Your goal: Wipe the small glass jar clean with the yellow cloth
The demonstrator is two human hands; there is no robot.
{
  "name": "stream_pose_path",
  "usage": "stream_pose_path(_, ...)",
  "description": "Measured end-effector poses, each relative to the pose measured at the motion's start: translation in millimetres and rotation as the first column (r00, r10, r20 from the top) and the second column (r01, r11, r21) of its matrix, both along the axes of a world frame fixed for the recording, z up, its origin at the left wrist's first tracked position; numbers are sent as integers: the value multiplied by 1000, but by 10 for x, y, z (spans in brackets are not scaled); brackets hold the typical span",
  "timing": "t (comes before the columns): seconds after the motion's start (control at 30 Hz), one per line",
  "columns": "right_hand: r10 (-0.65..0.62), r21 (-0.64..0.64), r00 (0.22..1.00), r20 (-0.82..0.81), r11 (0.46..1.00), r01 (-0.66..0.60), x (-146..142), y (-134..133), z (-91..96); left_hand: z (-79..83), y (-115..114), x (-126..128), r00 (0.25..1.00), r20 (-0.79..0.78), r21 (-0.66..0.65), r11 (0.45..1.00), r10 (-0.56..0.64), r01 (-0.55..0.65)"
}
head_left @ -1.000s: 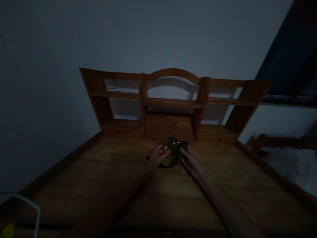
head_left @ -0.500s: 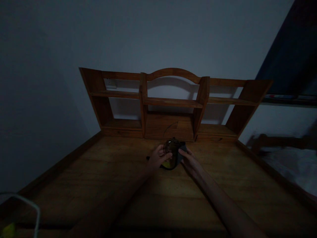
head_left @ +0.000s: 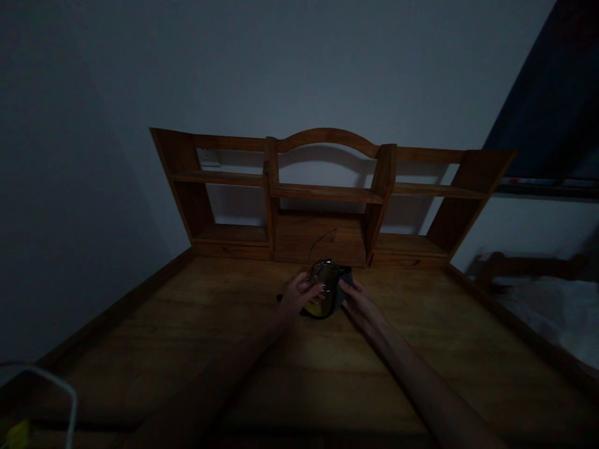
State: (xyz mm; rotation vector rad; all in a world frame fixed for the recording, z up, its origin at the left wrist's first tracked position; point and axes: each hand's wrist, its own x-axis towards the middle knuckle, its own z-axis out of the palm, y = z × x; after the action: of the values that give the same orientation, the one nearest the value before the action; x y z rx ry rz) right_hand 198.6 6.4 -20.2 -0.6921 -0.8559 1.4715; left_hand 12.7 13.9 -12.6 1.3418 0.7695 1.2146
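Over the middle of the desk, my left hand pinches a clear, shiny, rounded thing whose kind is too dim to tell. My right hand grips the grey side of a dark pouch with black edging, thumb on top. The pouch gapes towards me, and yellow shows within its black rim. The clear thing is at the mouth of the pouch; whether part of it lies inside I cannot tell. A small black end sticks out left of my left hand. Both palms are hidden.
A wooden shelf unit stands along the back of the wooden desk, against the wall. Raised side edges border the desk. At the lower left are a pale curved cable or tube and something yellow. Bedding lies at right.
The clear thing has turned slightly and its outline shows more sharply. My left hand has shifted a little; my right hand and the pouch stay almost in place.
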Motion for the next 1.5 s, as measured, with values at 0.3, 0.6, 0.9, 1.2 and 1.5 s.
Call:
stream_pose_path(0.3, 10, 12, 1000, -4, 1000, -10, -9, -20, 36, 18, 6, -12, 999, 46, -70, 998, 0, 4)
stream_pose_path(0.6, -11, 16, 999, -30, 1000, 11, -13, 33, -56, 0, 14, -15, 998, 50, -72, 997, -27, 31)
stream_pose_path(0.9, -5, -5, 1000, -16, 1000, 5, -17, -22, 19, 1, 4, -10, 998, 59, -76, 997, -22, 27)
stream_pose_path(1.2, -1, -18, 1000, -1, 1000, 1, -3, -38, 31, 23, -11, -8, 999, 52, -73, 997, -8, 12)
stream_pose_path(1.5, 25, -14, 1000, -1, 1000, -25, -17, -87, 98, 34, -41, 16, 998, 21, -20, 998, 60, -59)
